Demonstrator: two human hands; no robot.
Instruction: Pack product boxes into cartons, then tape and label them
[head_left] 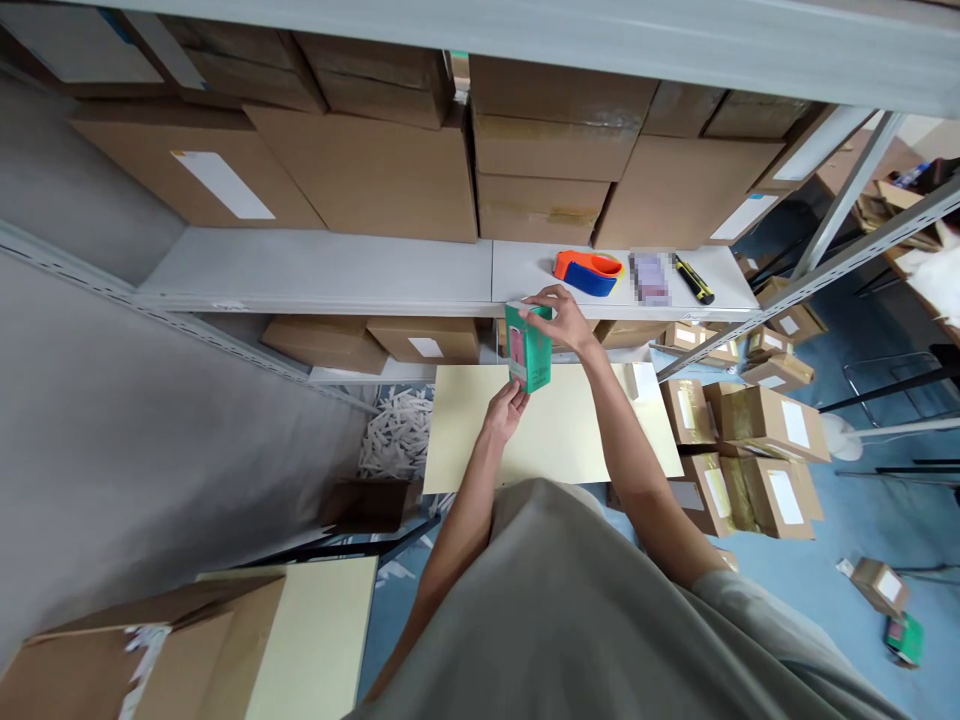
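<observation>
A small green carton (534,352) with a pinkish panel on one side is held upright above a pale yellow tabletop (480,440). My left hand (506,410) grips its bottom edge from below. Across its top edge lie the fingers of my right hand (559,318), bent over the carton. Whether the top flap is closed is hidden by those fingers. A white box (642,381) stands at the right end of the tabletop, beside my right forearm.
Orange and blue tape rolls or bands (589,272) and a yellow-black box cutter (694,279) lie on the grey shelf (337,265). Cardboard boxes (397,170) fill its back. More cartons (772,420) are stacked on the floor at right; paper strips (397,432) lie at left.
</observation>
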